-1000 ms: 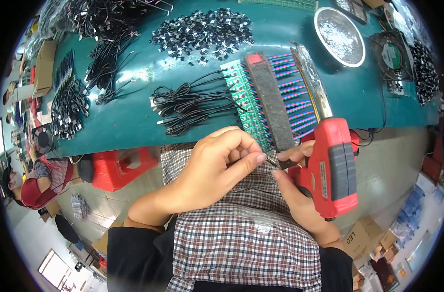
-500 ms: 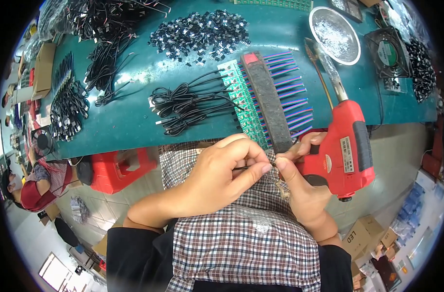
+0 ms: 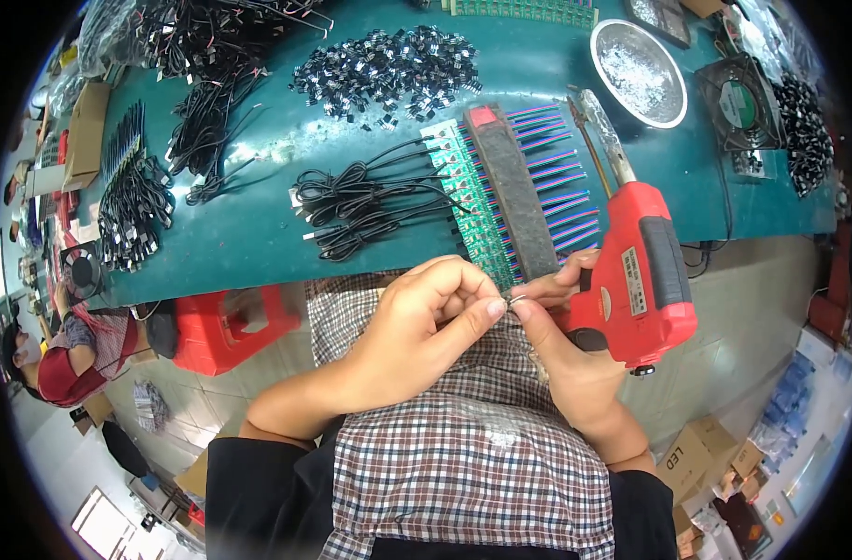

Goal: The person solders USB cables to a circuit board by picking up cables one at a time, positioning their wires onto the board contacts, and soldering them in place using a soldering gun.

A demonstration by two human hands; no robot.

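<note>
Over my lap, at the table's front edge, my left hand (image 3: 424, 327) is closed, thumb and forefinger pinching a thin wire-like piece (image 3: 513, 301). My right hand (image 3: 575, 359) pinches the other end of it with thumb and fingertip. That same hand also keeps hold of a red soldering gun (image 3: 617, 285), whose metal nozzle points away over the table. Just beyond my fingers lies a green circuit board strip (image 3: 483, 235). A dark bar (image 3: 514, 191) rests along it, with coloured ribbon wires (image 3: 558, 177) sticking out to the right. Bundled black cables (image 3: 356, 210) run from its left side.
A heap of small black connectors (image 3: 388, 70) lies at the back of the green table (image 3: 258, 219). Black cable bundles (image 3: 132, 219) are at left. A metal bowl (image 3: 639, 75) and a small fan (image 3: 741, 103) stand back right. A red stool (image 3: 225, 327) is at left below.
The soldering gun has shifted left with my right hand. Both hands have moved slightly left, and the thin piece between my fingertips shows more plainly.
</note>
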